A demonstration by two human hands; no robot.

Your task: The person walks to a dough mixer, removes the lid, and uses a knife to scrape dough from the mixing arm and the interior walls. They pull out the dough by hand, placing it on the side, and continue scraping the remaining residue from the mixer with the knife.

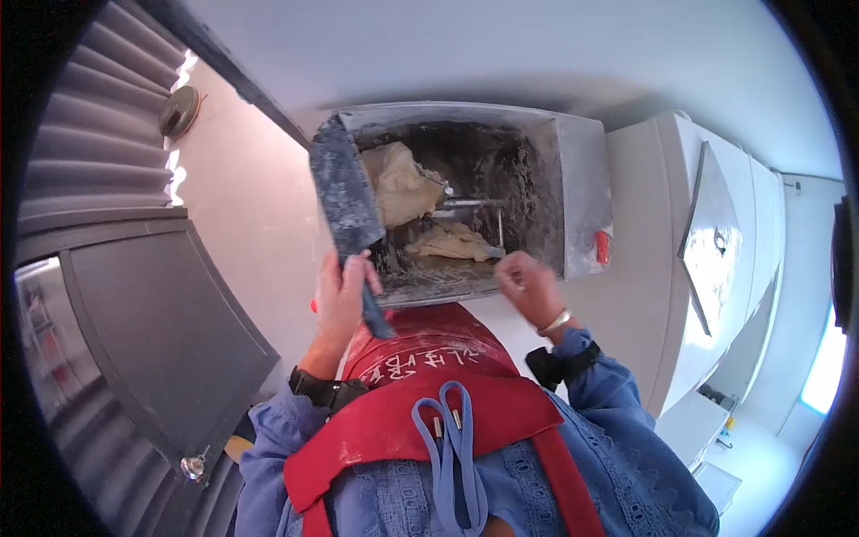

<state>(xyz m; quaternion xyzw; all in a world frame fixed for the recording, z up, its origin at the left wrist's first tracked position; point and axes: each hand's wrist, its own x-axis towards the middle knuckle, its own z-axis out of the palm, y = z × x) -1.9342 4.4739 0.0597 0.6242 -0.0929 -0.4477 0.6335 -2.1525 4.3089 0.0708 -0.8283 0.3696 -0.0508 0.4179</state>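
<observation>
In front of me is a rectangular metal dough mixer trough [585, 179], dusted with flour inside. One large lump of pale dough [401, 186] lies at its left; a smaller piece of dough [449, 242] sits near the front wall. Metal mixing bars [472, 204] show between and beside them. My left hand [342, 291] is closed around the narrow end of a flat, dark, flour-dusted piece [344, 183] overlapping the trough's left wall. My right hand [528, 285], slightly blurred, is at the front right rim with fingers curled. What they hold, if anything, is hidden.
A red switch [602, 247] is on the trough's right end. White cabinets [640, 268] stand to the right, with a shiny metal sheet [713, 242] against them. On the left are a dark cabinet [161, 331], a grey curtain [98, 116] and a round lid [181, 112].
</observation>
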